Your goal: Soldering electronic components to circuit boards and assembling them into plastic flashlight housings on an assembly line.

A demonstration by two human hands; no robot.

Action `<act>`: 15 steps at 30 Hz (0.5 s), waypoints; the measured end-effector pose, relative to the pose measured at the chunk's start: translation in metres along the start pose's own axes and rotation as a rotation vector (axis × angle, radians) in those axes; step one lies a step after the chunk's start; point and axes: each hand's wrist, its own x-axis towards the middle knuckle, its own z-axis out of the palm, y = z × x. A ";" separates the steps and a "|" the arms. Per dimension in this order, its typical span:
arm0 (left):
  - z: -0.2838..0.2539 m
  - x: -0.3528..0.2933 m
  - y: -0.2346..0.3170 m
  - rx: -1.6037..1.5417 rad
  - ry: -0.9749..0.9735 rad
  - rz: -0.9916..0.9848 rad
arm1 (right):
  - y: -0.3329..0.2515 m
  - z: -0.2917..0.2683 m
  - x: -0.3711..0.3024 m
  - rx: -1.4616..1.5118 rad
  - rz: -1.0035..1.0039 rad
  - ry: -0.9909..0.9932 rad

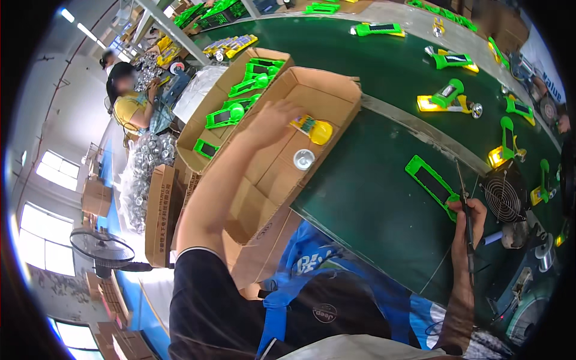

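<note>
Over the dark green tabletop (360, 180), the right hand (469, 219) grips a soldering iron (471, 261) beside a green frame (440, 179); the left hand (277, 122) is at a yellow piece (321, 132) in a cardboard box (349, 90), its hold unclear. Best lift that piece by its edges, keeping the iron's tip clear.
</note>
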 end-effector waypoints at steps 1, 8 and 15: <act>0.005 0.001 0.003 0.009 -0.055 -0.054 | -0.004 -0.003 0.001 -0.050 -0.010 0.007; -0.073 0.003 0.024 0.076 0.115 -0.161 | -0.100 -0.123 -0.066 -0.876 -0.397 0.155; -0.067 0.045 0.186 -0.329 0.034 0.245 | -0.084 -0.127 -0.119 -0.175 -0.241 0.462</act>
